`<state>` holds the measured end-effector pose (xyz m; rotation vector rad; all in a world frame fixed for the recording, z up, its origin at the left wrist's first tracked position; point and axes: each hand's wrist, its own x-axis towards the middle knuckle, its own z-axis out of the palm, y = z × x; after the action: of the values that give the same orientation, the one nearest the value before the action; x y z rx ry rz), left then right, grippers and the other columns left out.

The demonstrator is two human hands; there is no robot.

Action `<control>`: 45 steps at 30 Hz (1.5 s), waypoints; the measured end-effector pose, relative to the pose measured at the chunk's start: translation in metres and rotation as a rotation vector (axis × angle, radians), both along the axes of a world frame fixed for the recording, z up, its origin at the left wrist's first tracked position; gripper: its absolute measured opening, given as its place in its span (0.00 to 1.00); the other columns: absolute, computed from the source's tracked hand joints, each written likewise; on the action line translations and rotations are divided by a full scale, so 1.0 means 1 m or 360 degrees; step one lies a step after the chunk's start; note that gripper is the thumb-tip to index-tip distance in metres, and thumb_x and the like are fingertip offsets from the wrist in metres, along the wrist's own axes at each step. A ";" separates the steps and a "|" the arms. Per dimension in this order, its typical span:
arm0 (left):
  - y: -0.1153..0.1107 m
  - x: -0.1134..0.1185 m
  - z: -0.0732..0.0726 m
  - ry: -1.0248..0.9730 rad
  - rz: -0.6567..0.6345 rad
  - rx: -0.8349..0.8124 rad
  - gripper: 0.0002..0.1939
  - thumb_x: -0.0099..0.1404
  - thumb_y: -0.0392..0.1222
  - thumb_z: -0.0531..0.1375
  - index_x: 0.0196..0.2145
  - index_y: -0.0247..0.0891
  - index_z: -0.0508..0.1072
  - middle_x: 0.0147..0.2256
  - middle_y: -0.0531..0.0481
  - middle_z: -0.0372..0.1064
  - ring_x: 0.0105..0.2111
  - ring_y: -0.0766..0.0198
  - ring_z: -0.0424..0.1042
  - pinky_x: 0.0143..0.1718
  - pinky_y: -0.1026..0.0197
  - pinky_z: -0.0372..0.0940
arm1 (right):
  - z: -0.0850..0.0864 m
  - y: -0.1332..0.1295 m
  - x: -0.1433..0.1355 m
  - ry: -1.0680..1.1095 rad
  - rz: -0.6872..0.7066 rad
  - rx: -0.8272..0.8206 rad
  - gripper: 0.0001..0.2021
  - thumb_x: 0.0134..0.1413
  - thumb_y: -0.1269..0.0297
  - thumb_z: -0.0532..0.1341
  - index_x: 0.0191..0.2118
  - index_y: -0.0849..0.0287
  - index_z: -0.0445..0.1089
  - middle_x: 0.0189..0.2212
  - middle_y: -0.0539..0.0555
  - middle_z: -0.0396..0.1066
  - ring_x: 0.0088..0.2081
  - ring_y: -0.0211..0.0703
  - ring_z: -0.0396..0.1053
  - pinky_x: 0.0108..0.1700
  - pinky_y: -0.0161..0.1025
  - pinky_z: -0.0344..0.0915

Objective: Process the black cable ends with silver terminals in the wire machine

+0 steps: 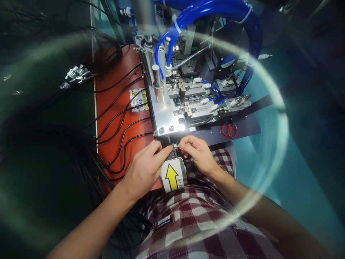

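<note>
Fine wires (pixel 176 146) run crosswise between both grips; the right hand (pixel 198 154) pinches them. The left hand (pixel 145 164) nearly meets it; grip unclear.

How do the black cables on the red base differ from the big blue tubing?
The blue tubing is much thicker than the black cables. The blue tubing arches over the machine; the black cables cross the red base. White ties band the blue tubing; the black cables there show none. Both curve.
</note>
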<state>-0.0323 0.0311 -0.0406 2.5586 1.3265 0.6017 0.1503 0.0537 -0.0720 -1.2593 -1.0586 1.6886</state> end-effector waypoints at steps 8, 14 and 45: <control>0.000 0.001 0.001 -0.0001 -0.0002 0.0009 0.15 0.68 0.34 0.49 0.44 0.30 0.73 0.31 0.47 0.62 0.28 0.64 0.66 0.28 0.64 0.63 | 0.000 0.000 0.001 -0.0033 0.0019 0.0035 0.07 0.49 0.63 0.62 0.26 0.59 0.65 0.20 0.46 0.61 0.22 0.34 0.57 0.25 0.34 0.56; 0.000 0.002 0.002 0.0016 -0.0004 0.0011 0.15 0.68 0.34 0.49 0.44 0.30 0.74 0.30 0.47 0.62 0.28 0.64 0.66 0.28 0.64 0.63 | -0.003 -0.002 0.001 -0.0063 0.0014 0.0114 0.08 0.51 0.62 0.61 0.27 0.59 0.65 0.20 0.46 0.60 0.22 0.34 0.56 0.25 0.34 0.55; 0.000 0.002 0.000 0.0070 0.0043 -0.0014 0.15 0.68 0.34 0.49 0.46 0.35 0.72 0.31 0.48 0.64 0.29 0.64 0.66 0.28 0.64 0.65 | -0.002 -0.003 0.000 -0.0157 -0.0023 0.0092 0.07 0.50 0.63 0.61 0.26 0.58 0.65 0.20 0.46 0.61 0.22 0.34 0.56 0.24 0.34 0.54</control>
<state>-0.0307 0.0310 -0.0404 2.5655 1.3765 0.5460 0.1499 0.0503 -0.0739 -1.3214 -1.1457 1.5878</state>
